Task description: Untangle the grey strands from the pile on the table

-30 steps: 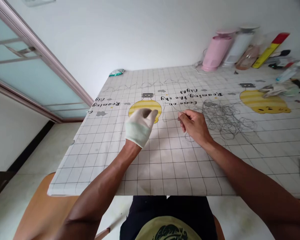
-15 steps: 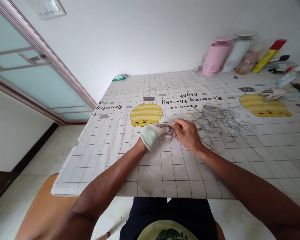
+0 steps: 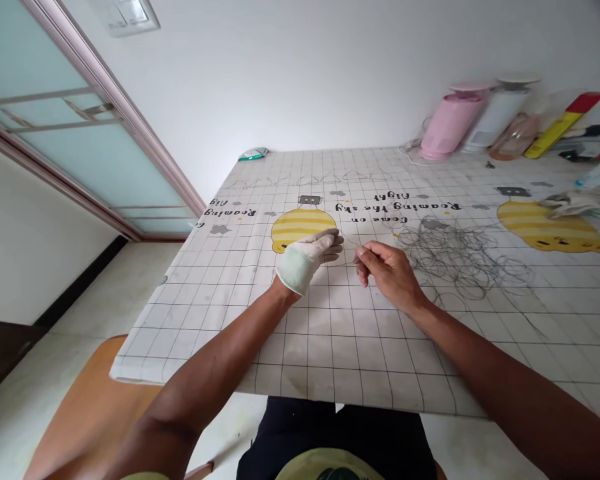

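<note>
My left hand [image 3: 311, 257], in a white glove with dark fingertips, is closed over the table, with its thumb and fingers on a thin wire. My bare right hand [image 3: 386, 272] pinches the same thin wire [image 3: 350, 239] between thumb and forefinger. A short stretch of it spans the gap between both hands. Just right of my right hand lies a loose tangle of thin grey wire [image 3: 463, 257], with stray ends reaching towards the lower right. Along the back of the table runs a row of small bent wire pieces [image 3: 325, 179].
A checked tablecloth [image 3: 325, 340] with printed yellow balloons covers the table. At the back right stand a pink cylinder [image 3: 450, 123], a white one [image 3: 497, 113], a bottle [image 3: 515, 139] and a yellow-red box [image 3: 563, 127]. A green packet [image 3: 253, 154] lies at the back left corner. An orange-brown stool [image 3: 87, 407] stands at left.
My hands have moved apart, with the left slightly higher and the right further to the right. More wire shows between them. The whole view has shifted a little.
</note>
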Motion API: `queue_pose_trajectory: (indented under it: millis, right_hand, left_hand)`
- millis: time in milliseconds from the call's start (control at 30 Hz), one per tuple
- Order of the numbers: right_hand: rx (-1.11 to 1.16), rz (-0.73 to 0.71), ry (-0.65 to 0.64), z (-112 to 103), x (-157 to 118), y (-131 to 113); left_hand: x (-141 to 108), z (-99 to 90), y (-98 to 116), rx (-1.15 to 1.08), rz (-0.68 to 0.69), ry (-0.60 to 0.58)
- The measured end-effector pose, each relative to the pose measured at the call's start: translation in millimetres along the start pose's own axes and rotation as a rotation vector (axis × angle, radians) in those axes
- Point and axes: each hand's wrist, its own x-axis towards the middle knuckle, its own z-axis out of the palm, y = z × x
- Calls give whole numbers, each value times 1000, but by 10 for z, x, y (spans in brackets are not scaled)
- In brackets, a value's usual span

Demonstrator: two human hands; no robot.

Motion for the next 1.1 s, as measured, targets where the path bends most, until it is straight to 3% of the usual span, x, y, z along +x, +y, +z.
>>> queue_pose_trajectory:
  millis: [400, 533, 700, 1000, 1100]
  right_hand:
    - [262, 112, -142, 114, -16, 78]
    - [27, 69, -109, 139, -49, 47]
    - [-391, -197, 22, 173, -66, 55]
    - [-412, -322, -16, 164, -54, 184]
    - [-498, -351, 46, 178, -55, 184]
  left_hand:
    - [24, 10, -27, -28, 50, -4]
    - [-25, 67, 15, 37, 32, 23]
    - [-83, 143, 25, 151, 24, 77]
    - [-74, 105, -1, 205, 64, 69]
    - [-90, 124, 17, 250, 78, 83]
